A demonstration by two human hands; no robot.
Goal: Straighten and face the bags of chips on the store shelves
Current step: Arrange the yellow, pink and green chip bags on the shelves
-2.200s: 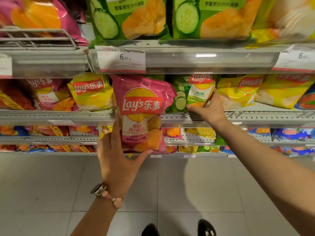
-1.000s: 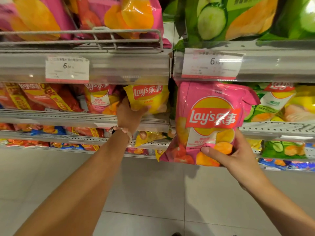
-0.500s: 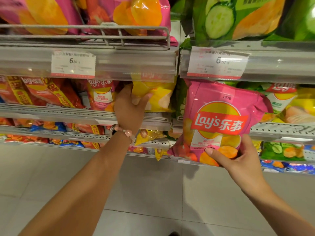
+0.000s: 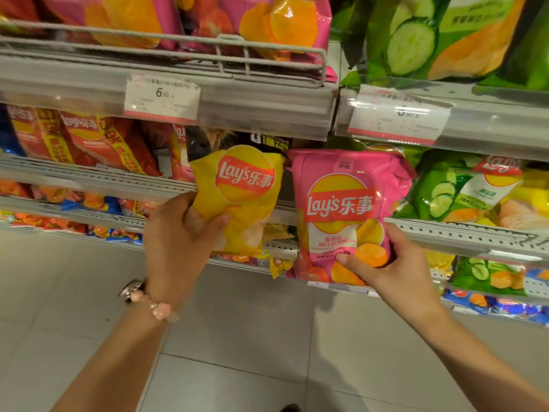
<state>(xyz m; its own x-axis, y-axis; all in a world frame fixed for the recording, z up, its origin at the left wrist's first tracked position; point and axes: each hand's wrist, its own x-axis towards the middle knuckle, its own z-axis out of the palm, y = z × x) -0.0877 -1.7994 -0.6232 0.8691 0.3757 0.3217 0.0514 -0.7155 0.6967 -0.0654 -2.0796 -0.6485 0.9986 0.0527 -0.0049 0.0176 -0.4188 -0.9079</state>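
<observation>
Yellow bag (image 4: 240,200) in left fingers (image 4: 218,223), pink bag (image 4: 341,215) in right fingers (image 4: 350,261)

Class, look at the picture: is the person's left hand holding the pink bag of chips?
No, the left hand grips the yellow bag, while the right hand holds the pink bag.

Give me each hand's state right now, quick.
Left hand: closed, gripping the yellow chip bag at its lower left.
Right hand: closed, holding the pink chip bag by its bottom edge.
</observation>
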